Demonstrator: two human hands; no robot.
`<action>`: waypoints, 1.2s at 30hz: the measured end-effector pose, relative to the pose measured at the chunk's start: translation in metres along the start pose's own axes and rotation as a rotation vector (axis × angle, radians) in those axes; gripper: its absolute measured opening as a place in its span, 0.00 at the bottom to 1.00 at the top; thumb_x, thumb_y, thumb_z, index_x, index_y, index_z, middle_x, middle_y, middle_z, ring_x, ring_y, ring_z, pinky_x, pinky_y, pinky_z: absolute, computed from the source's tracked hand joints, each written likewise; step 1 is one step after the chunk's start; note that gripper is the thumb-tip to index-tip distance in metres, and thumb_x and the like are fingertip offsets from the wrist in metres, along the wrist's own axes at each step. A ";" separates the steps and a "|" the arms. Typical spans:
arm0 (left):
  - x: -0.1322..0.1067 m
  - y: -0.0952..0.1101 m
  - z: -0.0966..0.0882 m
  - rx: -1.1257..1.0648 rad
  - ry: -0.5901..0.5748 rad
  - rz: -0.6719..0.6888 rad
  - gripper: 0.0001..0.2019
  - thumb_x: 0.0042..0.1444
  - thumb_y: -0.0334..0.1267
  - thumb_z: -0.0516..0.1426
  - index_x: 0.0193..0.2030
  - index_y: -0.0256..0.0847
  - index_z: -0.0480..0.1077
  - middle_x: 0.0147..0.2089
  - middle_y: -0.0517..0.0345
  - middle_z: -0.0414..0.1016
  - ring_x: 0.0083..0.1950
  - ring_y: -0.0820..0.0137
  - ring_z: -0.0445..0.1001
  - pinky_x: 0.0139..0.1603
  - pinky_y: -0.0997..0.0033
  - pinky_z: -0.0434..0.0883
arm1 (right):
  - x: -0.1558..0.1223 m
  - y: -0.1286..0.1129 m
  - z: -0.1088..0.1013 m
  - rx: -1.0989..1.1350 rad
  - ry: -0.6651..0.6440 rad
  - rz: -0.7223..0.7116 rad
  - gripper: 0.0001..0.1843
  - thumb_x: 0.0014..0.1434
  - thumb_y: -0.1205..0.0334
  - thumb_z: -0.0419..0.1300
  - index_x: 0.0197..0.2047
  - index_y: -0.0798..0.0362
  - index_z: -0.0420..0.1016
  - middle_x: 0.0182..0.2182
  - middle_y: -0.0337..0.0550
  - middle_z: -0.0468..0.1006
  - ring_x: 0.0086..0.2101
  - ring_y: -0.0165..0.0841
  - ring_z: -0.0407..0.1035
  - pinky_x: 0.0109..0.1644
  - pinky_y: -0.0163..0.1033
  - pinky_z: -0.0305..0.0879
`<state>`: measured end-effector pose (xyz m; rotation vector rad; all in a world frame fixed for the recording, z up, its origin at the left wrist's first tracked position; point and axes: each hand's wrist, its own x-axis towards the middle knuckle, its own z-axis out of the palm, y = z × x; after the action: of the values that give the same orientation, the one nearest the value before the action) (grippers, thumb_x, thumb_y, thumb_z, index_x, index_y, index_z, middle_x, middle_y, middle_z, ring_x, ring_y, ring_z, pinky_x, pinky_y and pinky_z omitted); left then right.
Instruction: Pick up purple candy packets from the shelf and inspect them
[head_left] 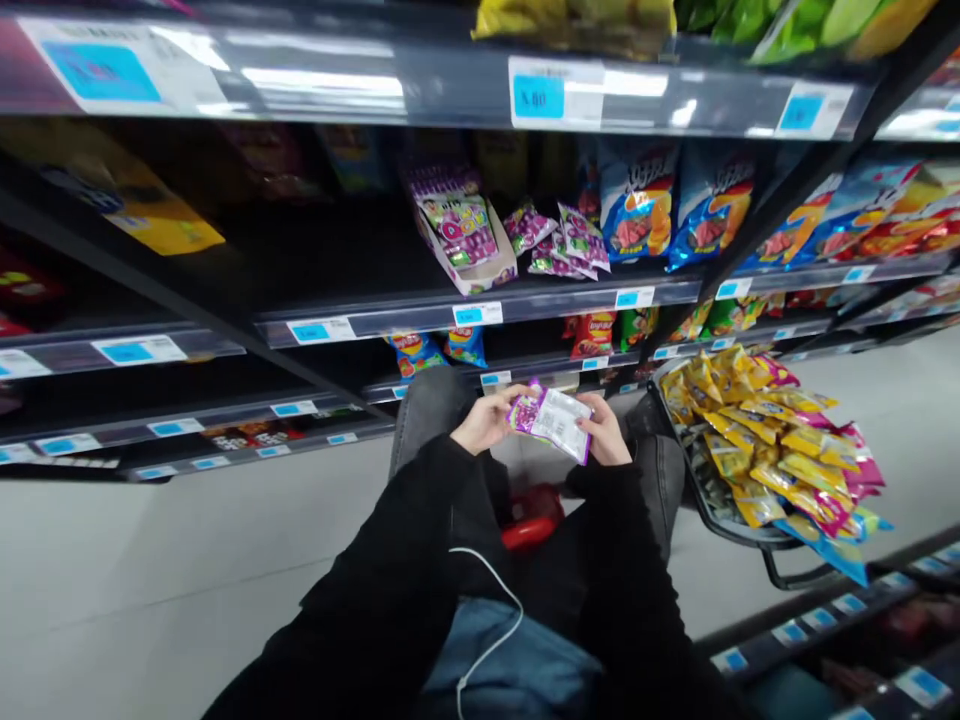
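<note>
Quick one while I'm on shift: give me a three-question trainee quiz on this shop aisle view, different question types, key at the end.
1. True or false: both the left hand and the right hand grip the small purple and white foil snack packet.
2. Which side of the person is the dark wire basket heaped with yellow and pink snack packets? A) left B) right C) behind
3. Fill in: the open white and purple cardboard display box stands on a dark metal ____.

Key: 1 true; 2 B; 3 shelf.
</note>
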<state>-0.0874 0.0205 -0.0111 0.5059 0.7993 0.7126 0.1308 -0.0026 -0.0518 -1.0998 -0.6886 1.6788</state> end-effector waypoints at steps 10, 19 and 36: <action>0.006 -0.025 0.007 0.286 0.118 0.184 0.38 0.35 0.33 0.66 0.56 0.47 0.58 0.53 0.52 0.61 0.45 0.66 0.70 0.36 0.54 0.78 | 0.004 0.015 -0.003 -0.088 0.194 -0.188 0.48 0.36 0.58 0.68 0.60 0.50 0.55 0.56 0.49 0.62 0.42 0.24 0.68 0.46 0.30 0.67; 0.029 -0.031 -0.006 0.368 0.146 0.242 0.37 0.35 0.41 0.67 0.53 0.43 0.56 0.52 0.50 0.62 0.36 0.68 0.72 0.27 0.57 0.76 | 0.007 0.024 0.000 -0.027 0.283 -0.138 0.42 0.35 0.55 0.68 0.55 0.58 0.63 0.43 0.48 0.72 0.38 0.25 0.68 0.45 0.32 0.68; 0.029 -0.025 -0.008 0.501 0.093 0.155 0.33 0.35 0.43 0.67 0.51 0.30 0.71 0.50 0.43 0.70 0.34 0.68 0.74 0.29 0.61 0.78 | 0.007 0.021 -0.006 -0.097 0.217 0.086 0.42 0.26 0.59 0.69 0.47 0.58 0.62 0.23 0.36 0.70 0.23 0.21 0.64 0.30 0.27 0.61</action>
<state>-0.0700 0.0266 -0.0463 1.0006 1.0397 0.6807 0.1264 -0.0037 -0.0742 -1.3744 -0.5947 1.5807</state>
